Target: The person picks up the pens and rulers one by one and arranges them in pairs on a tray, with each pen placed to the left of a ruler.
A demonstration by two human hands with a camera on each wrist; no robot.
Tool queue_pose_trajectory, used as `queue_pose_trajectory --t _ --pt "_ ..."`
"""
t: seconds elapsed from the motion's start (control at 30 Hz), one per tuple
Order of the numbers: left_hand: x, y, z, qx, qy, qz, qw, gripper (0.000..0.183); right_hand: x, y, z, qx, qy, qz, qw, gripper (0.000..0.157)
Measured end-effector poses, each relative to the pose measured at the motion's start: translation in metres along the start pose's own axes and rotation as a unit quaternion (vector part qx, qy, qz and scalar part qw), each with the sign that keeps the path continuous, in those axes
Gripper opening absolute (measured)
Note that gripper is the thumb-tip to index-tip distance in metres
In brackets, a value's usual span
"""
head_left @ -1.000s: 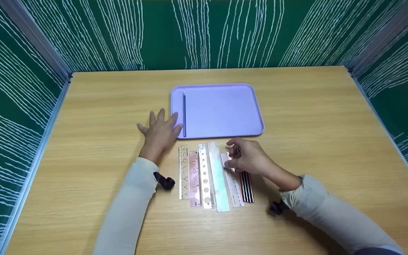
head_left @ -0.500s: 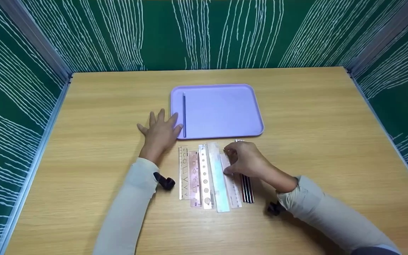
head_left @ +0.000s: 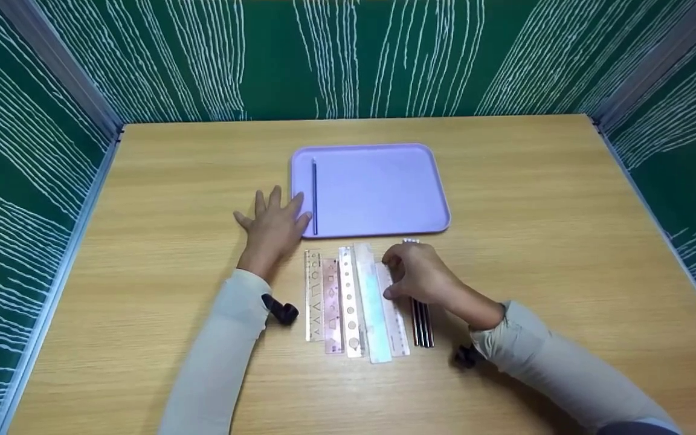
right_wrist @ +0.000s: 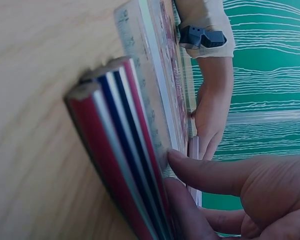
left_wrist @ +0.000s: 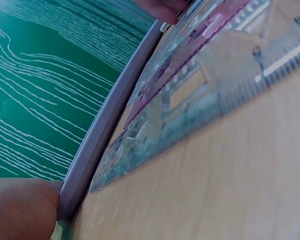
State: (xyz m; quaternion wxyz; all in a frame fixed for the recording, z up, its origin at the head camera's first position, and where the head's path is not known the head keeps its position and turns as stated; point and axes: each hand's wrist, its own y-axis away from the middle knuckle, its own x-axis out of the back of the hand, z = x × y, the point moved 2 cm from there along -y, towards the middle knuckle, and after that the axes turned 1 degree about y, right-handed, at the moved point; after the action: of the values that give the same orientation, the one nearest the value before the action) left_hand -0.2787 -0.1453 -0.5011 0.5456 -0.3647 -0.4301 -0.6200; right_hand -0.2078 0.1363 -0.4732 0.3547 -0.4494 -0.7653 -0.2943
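My left hand (head_left: 272, 226) lies with fingers spread across the near left corner of a lilac tray (head_left: 378, 234), its thumb over the rim. On the tray is one dark pencil (head_left: 315, 196). My right hand (head_left: 423, 272) has its fingers bent at the upper part of a clear ruler (head_left: 397, 329), the rightmost of the rulers. In the right wrist view, the thumb (right_wrist: 205, 172) presses that ruler's edge, with a finger just below it. Right beside the hand lie several pencils (right_wrist: 117, 110), striped red, dark blue and silver; their middles are partly covered by the hand.
Left of the held ruler lie an iridescent ruler (head_left: 377, 326), a white ruler with round holes (head_left: 351, 302), a pink stencil ruler (head_left: 332, 326) and a clear stencil ruler (head_left: 313, 302). All rest on the wooden table (head_left: 173, 362), with green walls (head_left: 275, 60) around it.
My right hand has shifted slightly nearer, and the rightmost ruler has slid left, closer to the iridescent one and away from the pencils. My left hand and the tray stay put.
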Motion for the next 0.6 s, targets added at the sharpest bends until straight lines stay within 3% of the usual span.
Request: queue_pose_trajectory --t 0.37,0.6 --pt "0.0010 -0.0006 -0.0008 -0.003 0.004 0.004 1.0000 0.059 0.0005 -0.0039 -0.0023 0.016 0.037 -0.003 0.999 0.056" --pt "0.0005 -0.0003 -0.0008 -0.001 -0.003 -0.002 1.0000 0.060 0.0015 -0.0063 -0.0027 0.002 0.034 -0.019 0.999 0.057"
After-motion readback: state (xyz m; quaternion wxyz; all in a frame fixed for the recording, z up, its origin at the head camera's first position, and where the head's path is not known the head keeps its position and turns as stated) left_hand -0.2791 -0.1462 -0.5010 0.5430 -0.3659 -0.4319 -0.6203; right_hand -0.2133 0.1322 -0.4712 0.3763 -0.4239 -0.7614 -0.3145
